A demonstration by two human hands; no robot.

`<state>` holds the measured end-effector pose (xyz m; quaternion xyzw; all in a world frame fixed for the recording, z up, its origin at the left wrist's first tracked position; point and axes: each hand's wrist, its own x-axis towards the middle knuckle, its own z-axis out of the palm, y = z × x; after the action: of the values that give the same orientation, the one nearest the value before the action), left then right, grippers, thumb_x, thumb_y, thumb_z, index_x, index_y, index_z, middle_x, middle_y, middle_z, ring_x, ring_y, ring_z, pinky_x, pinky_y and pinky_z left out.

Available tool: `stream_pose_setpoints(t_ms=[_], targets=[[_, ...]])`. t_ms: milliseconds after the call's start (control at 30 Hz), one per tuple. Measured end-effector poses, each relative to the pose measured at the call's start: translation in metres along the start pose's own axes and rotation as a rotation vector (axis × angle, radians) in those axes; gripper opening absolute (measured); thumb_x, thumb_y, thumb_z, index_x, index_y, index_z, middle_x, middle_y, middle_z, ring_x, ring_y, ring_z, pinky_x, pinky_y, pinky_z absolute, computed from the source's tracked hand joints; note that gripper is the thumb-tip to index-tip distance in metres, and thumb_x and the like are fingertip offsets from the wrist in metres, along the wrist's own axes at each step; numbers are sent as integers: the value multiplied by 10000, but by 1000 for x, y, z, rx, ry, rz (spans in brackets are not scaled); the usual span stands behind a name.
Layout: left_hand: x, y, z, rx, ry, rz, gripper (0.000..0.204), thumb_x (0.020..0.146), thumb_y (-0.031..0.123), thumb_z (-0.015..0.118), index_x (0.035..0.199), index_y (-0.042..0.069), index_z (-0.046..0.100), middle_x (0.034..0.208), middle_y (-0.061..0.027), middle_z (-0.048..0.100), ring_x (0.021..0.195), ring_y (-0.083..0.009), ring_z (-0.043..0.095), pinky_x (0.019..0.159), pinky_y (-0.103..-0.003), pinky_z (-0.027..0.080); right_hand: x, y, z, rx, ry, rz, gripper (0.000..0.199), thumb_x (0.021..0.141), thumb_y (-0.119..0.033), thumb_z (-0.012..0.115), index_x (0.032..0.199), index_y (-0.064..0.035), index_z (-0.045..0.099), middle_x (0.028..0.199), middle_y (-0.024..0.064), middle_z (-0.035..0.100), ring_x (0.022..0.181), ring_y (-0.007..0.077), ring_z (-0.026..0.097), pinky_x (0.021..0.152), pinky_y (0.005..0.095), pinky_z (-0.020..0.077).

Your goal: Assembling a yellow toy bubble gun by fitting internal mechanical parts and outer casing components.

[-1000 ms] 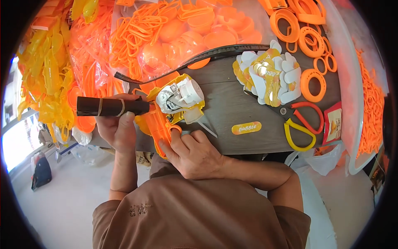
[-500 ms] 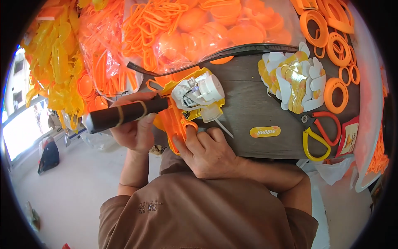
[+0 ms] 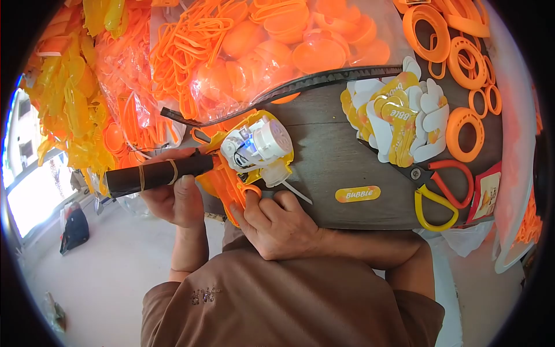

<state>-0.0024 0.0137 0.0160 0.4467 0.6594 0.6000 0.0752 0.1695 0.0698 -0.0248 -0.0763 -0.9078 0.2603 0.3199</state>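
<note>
My left hand (image 3: 173, 199) grips a dark cylindrical tool handle (image 3: 151, 174) wrapped with rubber bands; its tip points right into an orange and yellow toy gun body (image 3: 248, 153). The toy lies open on the brown table (image 3: 329, 156), showing a white round part and small inner parts. My right hand (image 3: 274, 222) holds the toy's orange grip from below, fingers by the trigger ring. A thin white tube sticks out to the right of the toy.
Clear bags of orange plastic parts (image 3: 277, 46) and yellow parts (image 3: 69, 98) pile up behind and to the left. A heap of yellow and white stickers (image 3: 399, 115), one loose oval sticker (image 3: 357, 194), scissors with red and yellow handles (image 3: 439, 191) and orange rings (image 3: 465, 127) lie to the right.
The view shifted, so toy and hands sit further right and lower. The tool handle has swung from level to slightly tilted, its tip still at the toy. Both hands keep their hold.
</note>
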Motion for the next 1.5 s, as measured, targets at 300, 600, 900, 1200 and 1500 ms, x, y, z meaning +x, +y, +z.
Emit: stream_pose_setpoints(t_ms=[300,600,900,1200,1500], targets=[[-2,-4,2,-37,16,9,459,827,125,701,1120,-51,394,990,-262,595,836,-322,650,750,-435,569,-2,0,-1,-18,-23,9,428,771,-239,526,1106,-1,646,999,185,556,674,155,459,616,314,357],[-3,-6,-9,-28,16,-7,450,802,-16,673,1156,-44,397,1013,-202,611,884,-266,649,809,-381,550,5,-1,-3,-93,-26,-76,399,805,-256,533,1111,-23,642,1001,209,558,679,171,474,628,324,350],[11,18,-11,-488,95,-164,433,804,-49,672,1187,-16,474,1007,-80,624,965,-160,610,856,-320,508,10,-15,-7,-147,-78,12,460,712,-321,747,1106,-111,634,1091,200,522,813,266,509,723,387,349],[-22,30,-83,-233,-267,-636,529,777,38,721,1246,-36,489,963,-50,635,837,-120,606,753,-260,487,6,-25,-3,-271,-7,62,524,667,-253,818,1133,-122,616,1243,201,447,806,259,471,714,379,380],[-23,10,-86,623,-428,-82,342,768,126,705,1056,6,565,916,-163,586,942,-342,562,810,-411,470,9,-28,-5,-209,-16,68,574,687,-217,798,1164,2,567,1268,222,430,820,270,464,738,379,410]])
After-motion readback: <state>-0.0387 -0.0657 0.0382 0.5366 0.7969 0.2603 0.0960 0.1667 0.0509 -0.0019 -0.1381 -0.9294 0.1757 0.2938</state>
